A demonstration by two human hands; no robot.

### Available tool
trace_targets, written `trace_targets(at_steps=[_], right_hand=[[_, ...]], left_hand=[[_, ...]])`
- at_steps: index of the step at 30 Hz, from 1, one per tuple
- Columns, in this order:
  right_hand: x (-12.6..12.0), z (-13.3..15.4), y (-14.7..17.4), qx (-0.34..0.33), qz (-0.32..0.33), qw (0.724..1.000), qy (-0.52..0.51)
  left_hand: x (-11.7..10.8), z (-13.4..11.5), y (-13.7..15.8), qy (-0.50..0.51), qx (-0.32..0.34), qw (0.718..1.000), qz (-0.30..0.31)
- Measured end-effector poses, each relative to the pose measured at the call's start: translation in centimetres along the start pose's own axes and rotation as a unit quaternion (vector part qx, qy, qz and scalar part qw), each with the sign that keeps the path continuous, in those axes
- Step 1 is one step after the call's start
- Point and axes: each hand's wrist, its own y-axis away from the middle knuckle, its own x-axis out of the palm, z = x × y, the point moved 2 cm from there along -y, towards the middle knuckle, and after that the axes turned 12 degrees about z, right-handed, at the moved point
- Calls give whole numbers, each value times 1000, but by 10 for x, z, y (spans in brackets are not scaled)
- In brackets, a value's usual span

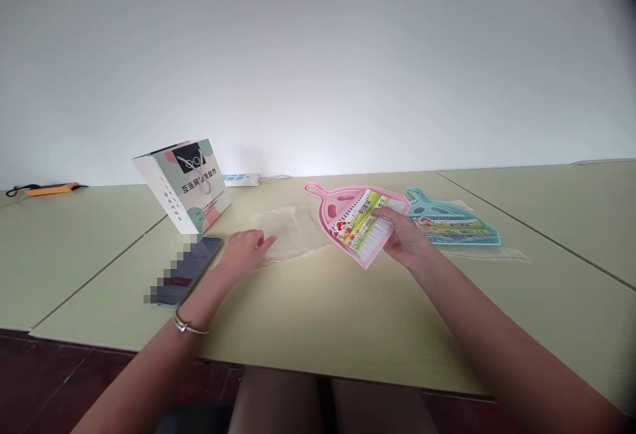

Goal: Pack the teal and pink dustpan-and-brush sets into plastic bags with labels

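Observation:
My right hand (pixel 408 238) grips a pink dustpan (pixel 342 197) by its wide end, with the thumb on top. A small brush (pixel 375 240) with pale bristles and a printed label is nested in the pan, and the looped handle points to the far left. At the left edge of a clear plastic bag (pixel 293 232) lies my left hand (pixel 247 248), palm down, fingers partly curled and thumb apart, with nothing seen in it. Right of my right hand, a turquoise dustpan (pixel 440 209) with its own labelled brush rests on another clear plastic bag (pixel 491 253).
A phone (pixel 191 271) lies left of my left hand. Behind it stands a printed paper gift bag (pixel 189 185), tilted in view. A white power strip (pixel 242 179) sits by the wall, and an orange object (pixel 52 189) with a black strap is at far left. The table's front edge (pixel 348 376) is close to me.

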Motion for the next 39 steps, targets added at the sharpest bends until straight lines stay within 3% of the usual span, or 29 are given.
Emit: trace_targets(at_steps=[3,7,12,17,22,30,34,36,39], right_hand=[[-2,-1,1,22,18,998,64],[-11,-1,0,52,12,987,153],[-15,-3,-2,98,32,971,216],[-11,-11,-1,113,45,967,223],[-8,-20,-1,113,64,970,204],[3,-36,-1,86,115,986,85],[1,-35,-5,48,85,995,16],[1,-32,-5,31,76,997,10],[7,-31,1,40,117,991,40]], left_hand=[[7,-25,-13,-5,-24,999,-22],[16,-58,-39,-4,-44,998,43],[22,-56,-48,-15,-29,998,63],[24,-43,-37,-22,-15,1000,15],[19,-49,-31,-24,16,999,-45],[14,-54,-23,-8,157,981,-112],[10,-51,-20,12,214,961,-176],[8,-50,-18,15,225,954,-196],[7,-53,-16,19,249,946,-205]])
